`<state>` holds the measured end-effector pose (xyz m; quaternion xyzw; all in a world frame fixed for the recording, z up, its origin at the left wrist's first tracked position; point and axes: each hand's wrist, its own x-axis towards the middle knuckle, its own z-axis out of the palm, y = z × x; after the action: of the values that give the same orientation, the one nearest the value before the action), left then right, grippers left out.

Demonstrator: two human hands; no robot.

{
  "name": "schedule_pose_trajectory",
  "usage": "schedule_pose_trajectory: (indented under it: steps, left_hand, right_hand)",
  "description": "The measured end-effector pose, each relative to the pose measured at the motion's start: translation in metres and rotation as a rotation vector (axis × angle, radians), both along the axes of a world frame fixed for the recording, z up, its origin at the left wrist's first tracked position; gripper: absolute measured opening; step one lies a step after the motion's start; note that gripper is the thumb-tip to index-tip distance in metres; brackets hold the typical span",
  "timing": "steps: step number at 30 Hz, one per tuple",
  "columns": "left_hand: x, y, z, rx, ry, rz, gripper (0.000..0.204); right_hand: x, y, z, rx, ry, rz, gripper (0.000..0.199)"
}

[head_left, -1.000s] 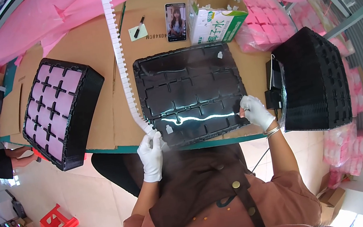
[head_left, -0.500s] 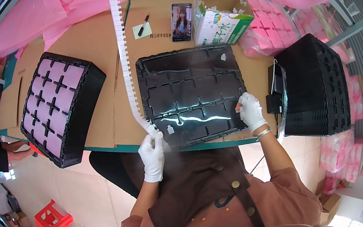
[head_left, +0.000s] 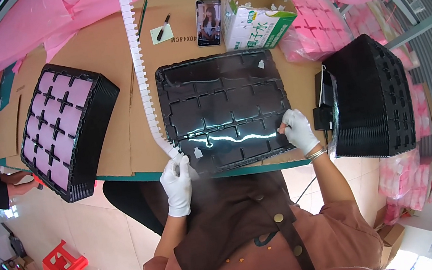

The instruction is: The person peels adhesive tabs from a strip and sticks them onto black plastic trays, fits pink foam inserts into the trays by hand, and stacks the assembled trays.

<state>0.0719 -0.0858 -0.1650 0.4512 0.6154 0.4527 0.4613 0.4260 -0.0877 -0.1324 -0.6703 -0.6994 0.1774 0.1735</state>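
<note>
A black plastic tray [head_left: 222, 100] with molded cross-shaped dividers lies flat before me. Two small white bottle-shaped stickers [head_left: 198, 153] show on it, one at the near left and one at the far right. From the far edge, a long white strip with a notched side [head_left: 143, 90] runs down along the tray's left. My left hand [head_left: 178, 191], in a white glove, pinches its near end by the tray's front left corner. My gloved right hand [head_left: 300, 132] is at the tray's right edge, fingers curled together and one bare fingertip showing; anything held there is hidden.
To the left stands a stack of black trays [head_left: 88, 137] with lilac cells; another black stack [head_left: 370, 101] is on the right. A phone [head_left: 209, 22], an open carton [head_left: 258, 22], a pen [head_left: 163, 26] and pink wrapped packs [head_left: 317, 25] lie beyond the tray.
The whole view has shifted slightly, so the table appears a little further left and up. Both hands keep nearly the same places at the tray's edges.
</note>
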Motion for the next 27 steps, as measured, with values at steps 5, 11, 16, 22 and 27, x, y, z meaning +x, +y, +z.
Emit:
schedule_pose_trajectory:
  steps: [5, 11, 16, 22, 27]
  left_hand:
    - [0.0, -0.001, -0.001, 0.001, 0.017, 0.002, 0.018]
    - [0.001, -0.001, 0.002, 0.011, 0.03, 0.008, 0.018]
    - [-0.001, -0.001, -0.004, 0.037, 0.039, 0.01, 0.018]
    - [0.002, -0.001, 0.001, 0.064, 0.09, 0.0, 0.019]
    - [0.001, -0.002, 0.0, 0.044, 0.095, -0.006, 0.019]
  right_hand:
    - [-0.013, 0.004, -0.013, 0.042, -0.095, -0.277, 0.011]
    - [-0.016, 0.006, -0.019, 0.044, -0.137, -0.293, 0.009]
    - [-0.004, 0.006, -0.013, 0.07, -0.071, -0.078, 0.01]
    - [-0.026, 0.009, -0.013, 0.07, -0.273, -0.331, 0.012]
    - [-0.011, 0.004, -0.012, 0.011, -0.201, -0.171, 0.012]
